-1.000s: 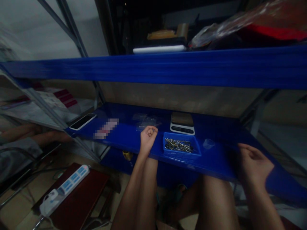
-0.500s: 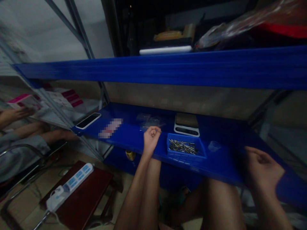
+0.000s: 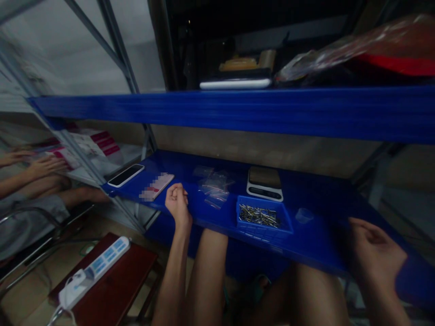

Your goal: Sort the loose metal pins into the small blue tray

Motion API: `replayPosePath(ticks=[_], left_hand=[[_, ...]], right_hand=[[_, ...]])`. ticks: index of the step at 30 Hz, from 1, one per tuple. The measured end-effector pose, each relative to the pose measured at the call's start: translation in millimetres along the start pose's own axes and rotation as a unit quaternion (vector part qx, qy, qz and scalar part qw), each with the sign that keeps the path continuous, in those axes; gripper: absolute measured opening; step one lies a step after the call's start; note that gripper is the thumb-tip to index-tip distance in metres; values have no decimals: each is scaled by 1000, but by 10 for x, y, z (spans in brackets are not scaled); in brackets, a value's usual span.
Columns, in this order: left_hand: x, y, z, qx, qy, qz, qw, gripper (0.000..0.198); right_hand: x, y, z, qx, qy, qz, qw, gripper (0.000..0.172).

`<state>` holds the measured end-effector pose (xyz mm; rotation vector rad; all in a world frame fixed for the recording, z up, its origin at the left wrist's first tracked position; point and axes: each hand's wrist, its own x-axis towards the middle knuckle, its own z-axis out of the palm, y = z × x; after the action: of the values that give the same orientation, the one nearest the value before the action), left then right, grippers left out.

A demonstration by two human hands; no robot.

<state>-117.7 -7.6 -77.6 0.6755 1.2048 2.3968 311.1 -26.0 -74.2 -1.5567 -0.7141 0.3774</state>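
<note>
My left hand [image 3: 177, 204] hovers by the shelf's front edge in a loose fist, between a pink and white card-like thing [image 3: 164, 184] and several small clear zip bags [image 3: 215, 185]; whatever its fingers hold, if anything, is hidden. On the right, my right hand [image 3: 379, 253] is curled closed above the blue shelf, in shadow and blurred, its contents out of sight. A blue plastic tray [image 3: 265, 230] full of metal screws [image 3: 258, 214] lies between the hands. Right of the tray sits a small translucent cup [image 3: 304, 215], and behind it a kitchen scale [image 3: 265, 182].
A phone [image 3: 126, 175] lies at the shelf's left end. The upper blue shelf beam [image 3: 238, 111] crosses overhead. At lower left a power strip [image 3: 98, 267] rests on a brown stool [image 3: 115, 290]. Another person's hands [image 3: 44, 165] are near pink-white boxes [image 3: 98, 142].
My left hand has moved left, away from the zip bags, which now show more fully. My right hand stays about where it was. The view has tilted slightly upward.
</note>
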Motion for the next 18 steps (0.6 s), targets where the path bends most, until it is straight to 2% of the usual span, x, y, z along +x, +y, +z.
replayPosePath(ticks=[3, 9, 14, 18], left_hand=[[18, -61, 21, 6, -16, -12, 1000, 35], [-18, -208, 80, 58, -95, -29, 993, 26], [-23, -226, 32, 87, -106, -2, 991, 20], [-38, -223, 24, 101, -107, 13, 989, 16]], right_hand=[[-23, -38, -3, -7, -9, -3, 1000, 36], [30, 52, -6, -10, -15, -10, 1000, 35], [58, 101, -5, -17, -18, -20, 1000, 38], [17, 38, 11, -17, -17, -8, 1000, 37]])
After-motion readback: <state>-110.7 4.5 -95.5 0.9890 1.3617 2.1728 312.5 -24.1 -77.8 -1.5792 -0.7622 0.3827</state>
